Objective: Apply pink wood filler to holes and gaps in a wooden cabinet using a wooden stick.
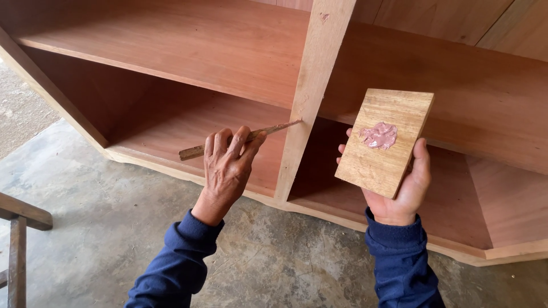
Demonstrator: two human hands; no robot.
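Note:
My left hand (227, 165) grips a thin putty knife with a wooden handle (197, 152). Its blade tip touches the pale upright divider (311, 97) of a reddish wooden cabinet (188, 51). My right hand (408, 188) holds up a small flat wooden board (374, 165) in front of the cabinet's right-hand opening. A dab of pink filler paste (378, 136) sits on the board's upper face. Both arms wear dark blue sleeves.
The cabinet stands on a rough concrete floor (120, 228) and has a shelf (445, 74) across its width. Its curved base rail (274, 202) runs along the bottom. Part of a dark wooden frame (17, 239) stands at the lower left.

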